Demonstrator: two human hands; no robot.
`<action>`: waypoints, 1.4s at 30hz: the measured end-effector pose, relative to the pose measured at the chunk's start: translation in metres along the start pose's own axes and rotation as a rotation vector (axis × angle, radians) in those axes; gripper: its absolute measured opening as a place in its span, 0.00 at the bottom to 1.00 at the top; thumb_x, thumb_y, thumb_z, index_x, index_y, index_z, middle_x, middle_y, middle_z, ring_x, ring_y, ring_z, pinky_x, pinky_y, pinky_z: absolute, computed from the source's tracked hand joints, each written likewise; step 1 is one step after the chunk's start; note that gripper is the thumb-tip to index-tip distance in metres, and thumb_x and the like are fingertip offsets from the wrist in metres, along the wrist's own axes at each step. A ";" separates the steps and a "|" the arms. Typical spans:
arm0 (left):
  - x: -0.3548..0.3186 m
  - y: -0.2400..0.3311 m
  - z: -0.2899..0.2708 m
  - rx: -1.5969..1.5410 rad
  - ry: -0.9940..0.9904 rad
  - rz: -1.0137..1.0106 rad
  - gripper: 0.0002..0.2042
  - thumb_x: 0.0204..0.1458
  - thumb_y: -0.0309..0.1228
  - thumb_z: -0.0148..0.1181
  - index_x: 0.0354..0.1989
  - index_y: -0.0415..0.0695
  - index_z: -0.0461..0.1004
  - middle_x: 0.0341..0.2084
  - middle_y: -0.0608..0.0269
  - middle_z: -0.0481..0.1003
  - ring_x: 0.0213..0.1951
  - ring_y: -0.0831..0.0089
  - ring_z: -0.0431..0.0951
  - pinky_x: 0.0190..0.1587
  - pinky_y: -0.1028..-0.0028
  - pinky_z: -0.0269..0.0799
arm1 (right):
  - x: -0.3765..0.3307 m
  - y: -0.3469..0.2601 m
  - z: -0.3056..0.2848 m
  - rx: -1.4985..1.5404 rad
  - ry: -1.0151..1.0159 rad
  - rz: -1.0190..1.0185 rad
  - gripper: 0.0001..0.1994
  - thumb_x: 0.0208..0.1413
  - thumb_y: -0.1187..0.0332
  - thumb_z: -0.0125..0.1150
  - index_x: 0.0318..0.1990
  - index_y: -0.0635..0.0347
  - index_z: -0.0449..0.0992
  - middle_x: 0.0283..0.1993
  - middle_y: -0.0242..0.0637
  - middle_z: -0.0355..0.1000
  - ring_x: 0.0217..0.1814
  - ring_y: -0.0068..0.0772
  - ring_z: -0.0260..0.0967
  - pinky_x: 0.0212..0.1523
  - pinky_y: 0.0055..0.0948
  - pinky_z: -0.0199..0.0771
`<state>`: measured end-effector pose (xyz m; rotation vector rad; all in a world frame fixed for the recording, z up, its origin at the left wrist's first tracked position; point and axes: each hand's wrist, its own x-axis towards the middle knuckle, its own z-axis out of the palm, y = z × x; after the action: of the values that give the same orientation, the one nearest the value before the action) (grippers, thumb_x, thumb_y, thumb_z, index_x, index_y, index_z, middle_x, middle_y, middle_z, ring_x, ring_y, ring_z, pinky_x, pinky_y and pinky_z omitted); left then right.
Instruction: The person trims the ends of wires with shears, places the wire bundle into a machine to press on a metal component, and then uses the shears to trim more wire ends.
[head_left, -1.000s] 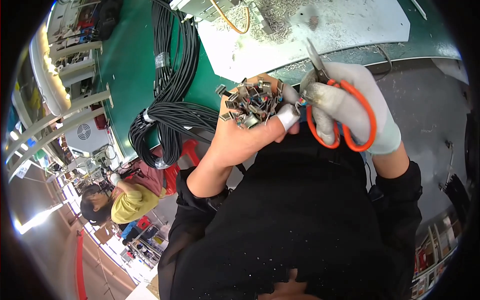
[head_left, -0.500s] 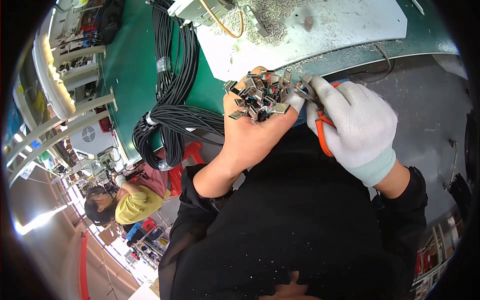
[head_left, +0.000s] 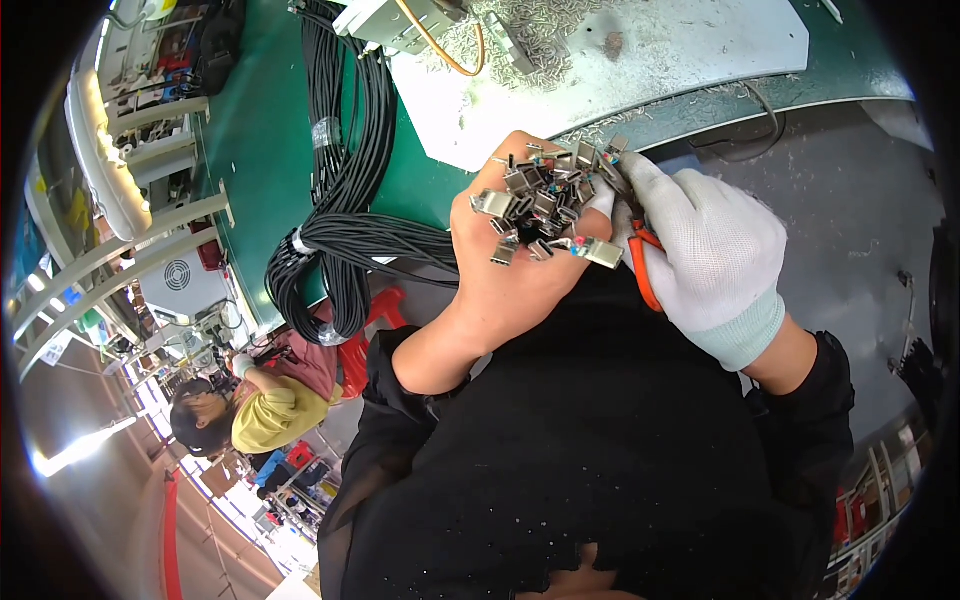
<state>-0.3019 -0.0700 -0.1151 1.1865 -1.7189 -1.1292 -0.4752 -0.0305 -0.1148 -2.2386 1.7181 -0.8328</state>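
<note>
My left hand (head_left: 505,255) is closed round a bundle of black cables (head_left: 385,235), with a white cover on its thumb. Out of the fist's top fans a cluster of metal cable connectors (head_left: 545,200), with bits of coloured wire showing at some of them. In its white knitted glove, my right hand (head_left: 705,245) grips a pair of pliers with orange handles (head_left: 643,265). The pliers' dark jaws are beside the cluster's right side, close to my left thumb. One connector stands near the gloved fingertips; whether the jaws hold it I cannot tell.
Coiled black cables (head_left: 345,180) lie on the green table (head_left: 250,130). A white board (head_left: 690,50) at the back carries scattered small metal pieces (head_left: 545,45) beside a grey device (head_left: 395,22). A red stool (head_left: 365,335) and a person in yellow (head_left: 275,410) are at the left.
The connector cluster has turned and spread in my left hand, with one connector now sticking out lower right. My left hand has shifted slightly right; the gloved hand has moved slightly left.
</note>
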 end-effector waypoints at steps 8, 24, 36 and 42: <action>0.001 -0.003 0.004 -0.030 0.040 0.128 0.16 0.40 0.18 0.64 0.39 0.38 0.69 0.24 0.68 0.73 0.26 0.86 0.70 0.31 0.83 0.67 | 0.000 -0.002 -0.004 0.725 -0.179 0.305 0.09 0.49 0.74 0.63 0.39 0.64 0.77 0.22 0.41 0.71 0.19 0.38 0.70 0.24 0.27 0.69; 0.008 -0.005 -0.007 -0.031 -0.190 0.162 0.19 0.42 0.15 0.61 0.45 0.36 0.69 0.30 0.65 0.76 0.32 0.83 0.74 0.35 0.82 0.70 | -0.002 0.006 0.003 0.687 -0.050 0.190 0.07 0.52 0.71 0.63 0.37 0.64 0.78 0.21 0.41 0.71 0.17 0.29 0.67 0.22 0.25 0.67; 0.004 0.014 -0.006 -0.347 -0.082 -0.463 0.09 0.47 0.18 0.63 0.37 0.36 0.74 0.26 0.67 0.76 0.26 0.85 0.73 0.30 0.83 0.69 | -0.006 0.008 -0.001 0.774 -0.135 0.254 0.07 0.52 0.72 0.62 0.36 0.65 0.78 0.21 0.40 0.70 0.18 0.25 0.66 0.22 0.24 0.66; 0.008 0.014 -0.004 -0.195 -0.145 -0.478 0.06 0.49 0.20 0.62 0.35 0.36 0.75 0.22 0.67 0.75 0.21 0.83 0.72 0.25 0.83 0.66 | 0.001 0.013 -0.008 0.556 -0.203 0.206 0.06 0.52 0.72 0.61 0.35 0.65 0.78 0.19 0.37 0.67 0.17 0.23 0.65 0.21 0.22 0.63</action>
<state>-0.3042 -0.0758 -0.0998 1.4617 -1.4186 -1.6626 -0.4897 -0.0336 -0.1145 -1.6843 1.3802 -0.8681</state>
